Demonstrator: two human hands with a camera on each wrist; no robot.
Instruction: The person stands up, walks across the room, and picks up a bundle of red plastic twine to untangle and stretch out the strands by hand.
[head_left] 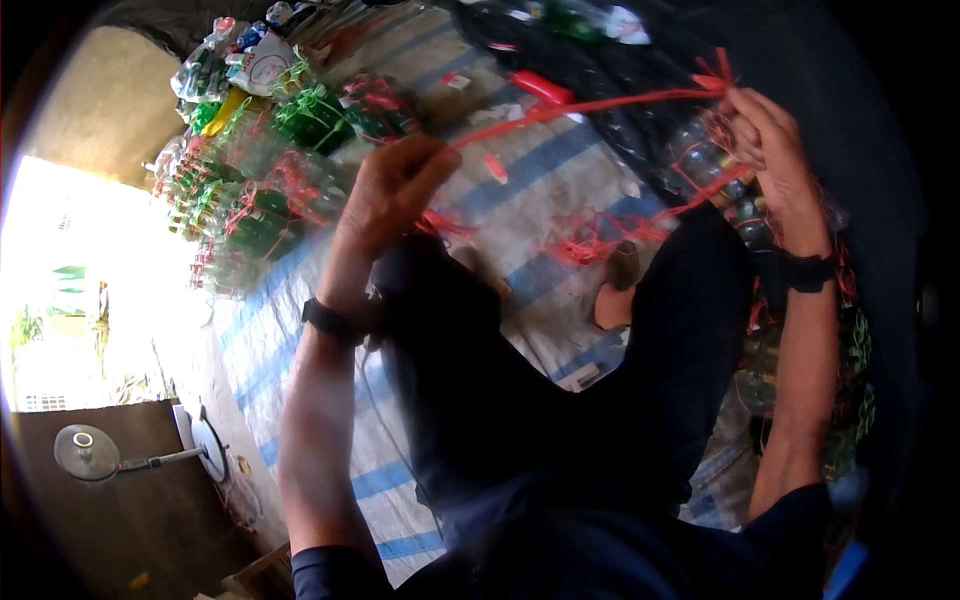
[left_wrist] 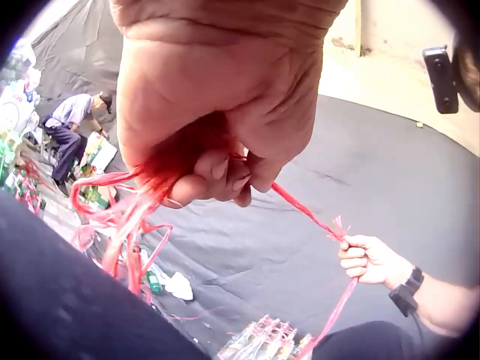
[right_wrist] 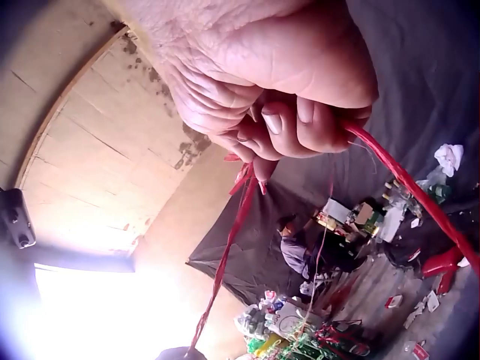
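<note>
A length of red plastic twine [head_left: 590, 104] stretches taut between the two hands, above the person's knees. My left hand [head_left: 400, 185] curls round one end; in the left wrist view, loose red strands [left_wrist: 127, 225] spill from the fist. At the upper right, my right hand [head_left: 770, 150] grips the other end with curled fingers, and a short frayed tuft [left_wrist: 339, 227] sticks up above them. From the right hand another red strand [head_left: 700, 198] runs down to a tangled heap of red twine [head_left: 590, 240] near the person's foot.
Bundles of clear and green bottles [head_left: 260, 190] tied with string stand at the left on a blue-striped tarp [head_left: 560, 160]. More tied bottles [head_left: 760, 370] lie along the right. A red bottle [head_left: 541, 87] rests ahead. Another person [left_wrist: 73, 131] sits farther off. A fan [head_left: 208, 445] stands lower left.
</note>
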